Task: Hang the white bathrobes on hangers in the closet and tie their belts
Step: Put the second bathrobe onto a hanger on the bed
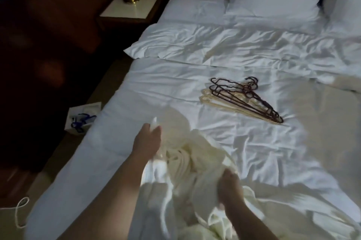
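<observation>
- I have both hands down on a bunched white robe [197,153] lying on the near part of the bed [244,142], so the task is barely begun: nothing is on a hanger yet and no closet is in view.
- My left hand [147,140] has its fingers pinched together on a fold of cloth at the far left edge of the heap.
- My right hand [229,187] is pressed into the fabric nearer me; its fingers look curled into the folds, though blur keeps me from telling how firmly they grip.
- The robe reads as soft, limp and light. It will sag and fold wherever it is unsupported, so lifting by a random handful would only drag a lump.
- My judgement: find the collar or the two shoulder seams and lift from there, letting the body drop and open out.
- A thin strip [168,196] trails from the heap toward me; it may be the belt, but I cannot say for sure. If so, it could slide out of its loops, so I should keep it with the cloth.
- The hangers [244,101], dark and pale ones stacked together, lie on the bed beyond the robe, well apart from both hands. They look thin and stiff and may snag each other when I take one.
</observation>
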Motion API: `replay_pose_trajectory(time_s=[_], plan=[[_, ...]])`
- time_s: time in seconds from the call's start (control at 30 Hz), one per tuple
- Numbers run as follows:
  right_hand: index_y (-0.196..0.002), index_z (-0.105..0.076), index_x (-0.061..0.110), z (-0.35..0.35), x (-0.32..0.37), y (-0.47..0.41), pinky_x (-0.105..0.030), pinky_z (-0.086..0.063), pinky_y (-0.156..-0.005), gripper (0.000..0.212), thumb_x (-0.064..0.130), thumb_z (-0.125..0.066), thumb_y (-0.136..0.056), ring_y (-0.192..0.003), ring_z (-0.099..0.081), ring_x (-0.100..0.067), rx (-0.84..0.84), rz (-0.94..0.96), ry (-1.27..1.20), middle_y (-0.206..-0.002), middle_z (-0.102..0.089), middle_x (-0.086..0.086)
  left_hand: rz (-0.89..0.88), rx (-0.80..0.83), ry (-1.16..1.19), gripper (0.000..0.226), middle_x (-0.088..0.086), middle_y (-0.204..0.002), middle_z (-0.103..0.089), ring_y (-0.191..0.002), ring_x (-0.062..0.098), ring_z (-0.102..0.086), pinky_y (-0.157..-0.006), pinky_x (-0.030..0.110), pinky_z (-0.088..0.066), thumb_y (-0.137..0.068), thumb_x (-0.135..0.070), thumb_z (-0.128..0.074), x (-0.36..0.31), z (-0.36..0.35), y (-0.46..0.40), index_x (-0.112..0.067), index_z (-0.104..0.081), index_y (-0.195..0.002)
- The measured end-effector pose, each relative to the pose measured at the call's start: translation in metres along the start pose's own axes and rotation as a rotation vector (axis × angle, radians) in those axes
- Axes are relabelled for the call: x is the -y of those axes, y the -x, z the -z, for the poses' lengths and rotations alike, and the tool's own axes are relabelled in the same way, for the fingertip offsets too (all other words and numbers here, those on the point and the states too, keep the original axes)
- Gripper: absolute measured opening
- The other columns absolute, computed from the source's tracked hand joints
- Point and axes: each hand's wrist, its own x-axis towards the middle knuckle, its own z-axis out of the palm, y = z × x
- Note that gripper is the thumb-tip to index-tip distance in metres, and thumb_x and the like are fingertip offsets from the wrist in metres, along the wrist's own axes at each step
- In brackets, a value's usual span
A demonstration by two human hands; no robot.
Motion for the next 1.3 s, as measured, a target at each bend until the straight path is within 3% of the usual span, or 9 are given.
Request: replay_pose_trajectory(time_s=[0.13, 0.27, 0.5, 0.6, 0.7, 0.83, 1.03, 1.2, 1.3], plan=[[-0.110, -0.069, 0.015, 0.082, -0.012, -0.058, -0.025, -0.049, -0.086, 0.019, 0.020, -0.059, -0.095, -0.115, -0.066, -0.022, -0.089, -0.070, 0.655, -0.112, -0.068, -0.001, 0.149, 0.003, -0.043, 0.028, 0.020, -0.116, -0.068, -0.113, 0.039, -0.063, -0.087, 0.040, -0.046, -0.102, -0.040, -0.055, 0.058, -0.012, 0.024, -0.012, -0.057, -0.102], [-0.156, -0.022, 0.004, 0.100, -0.010, -0.082, -0.051, -0.040, -0.111, 0.088, 0.046, -0.056, -0.087, -0.140, -0.039, -0.040, -0.154, -0.263, 0.811, -0.153, -0.037, -0.023, 0.268, -0.179, -0.297, 0.036, 0.017, -0.121, -0.065, -0.114, 0.040, -0.058, -0.095, 0.050, -0.048, -0.089, -0.030, -0.060, 0.070, -0.012, 0.028, -0.017, -0.056, -0.122], [-0.163, -0.014, 0.027, 0.007, 0.078, -0.094, -0.042, -0.013, -0.128, 0.078, 0.013, -0.049, -0.094, -0.158, -0.001, -0.021, 0.077, 0.617, 0.815, -0.171, -0.013, 0.000, -0.015, -0.238, -0.587, 0.068, 0.009, -0.149, -0.052, -0.138, 0.033, -0.046, -0.117, 0.058, -0.029, -0.093, -0.050, -0.055, 0.042, -0.034, -0.014, -0.026, -0.040, -0.155], [-0.164, -0.009, 0.026, -0.034, 0.096, -0.111, -0.044, -0.013, -0.127, 0.074, 0.038, -0.050, -0.103, -0.158, -0.005, -0.026, 0.200, 0.619, 0.851, -0.171, -0.010, -0.002, 0.080, 0.037, -0.531, 0.077, 0.014, -0.142, -0.057, -0.128, 0.035, -0.057, -0.104, 0.044, -0.046, -0.098, -0.047, -0.054, 0.052, -0.038, -0.036, -0.016, -0.023, -0.160], [-0.163, -0.002, 0.028, -0.043, 0.101, -0.129, -0.051, -0.026, -0.119, 0.085, 0.048, -0.054, -0.098, -0.151, -0.029, -0.033, 0.194, 0.360, 0.871, -0.168, -0.018, -0.007, 0.037, 0.145, -0.552, 0.033, 0.013, -0.123, -0.069, -0.117, 0.036, -0.065, -0.093, 0.040, -0.051, -0.098, -0.026, -0.048, 0.066, -0.039, -0.033, -0.019, -0.052, -0.130], [-0.141, -0.046, 0.023, -0.027, 0.096, -0.135, -0.049, -0.032, -0.112, 0.053, 0.045, -0.054, -0.094, -0.133, -0.051, -0.029, 0.176, 0.280, 0.926, -0.142, -0.056, -0.004, 0.059, 0.135, -0.328, 0.017, 0.011, -0.116, -0.070, -0.109, 0.037, -0.064, -0.088, 0.041, -0.051, -0.095, -0.023, -0.051, 0.068, -0.041, -0.015, -0.021, -0.058, -0.110], [-0.097, -0.061, 0.034, 0.035, 0.101, -0.118, -0.039, -0.036, -0.090, 0.018, 0.047, -0.064, -0.086, -0.091, -0.061, -0.017, -0.003, 0.503, 0.545, -0.087, -0.066, 0.013, -0.144, -0.247, -0.545, 0.084, 0.015, -0.149, -0.051, -0.136, 0.040, -0.046, -0.111, 0.057, -0.039, -0.076, -0.035, -0.074, 0.031, -0.068, 0.012, -0.021, -0.044, -0.153], [-0.099, -0.068, 0.027, 0.097, 0.101, -0.092, -0.028, -0.047, -0.063, 0.011, 0.034, -0.071, -0.090, -0.073, -0.063, -0.013, 0.055, 0.591, 0.324, -0.081, -0.067, 0.006, -0.583, 0.134, -0.500, 0.072, -0.006, -0.174, -0.005, -0.160, 0.022, 0.001, -0.130, 0.048, -0.004, -0.098, -0.058, -0.052, -0.035, -0.096, -0.001, -0.049, -0.017, -0.160], [-0.094, -0.069, 0.024, 0.127, 0.093, -0.093, -0.023, -0.043, -0.057, 0.008, 0.031, -0.072, -0.091, -0.067, -0.059, -0.012, 0.038, 0.583, 0.282, -0.077, -0.066, 0.004, -0.609, 0.381, -0.436, 0.033, -0.012, -0.149, -0.054, -0.148, 0.014, -0.036, -0.129, 0.050, 0.001, -0.105, -0.053, -0.044, -0.067, -0.113, -0.007, -0.044, -0.056, -0.134]])
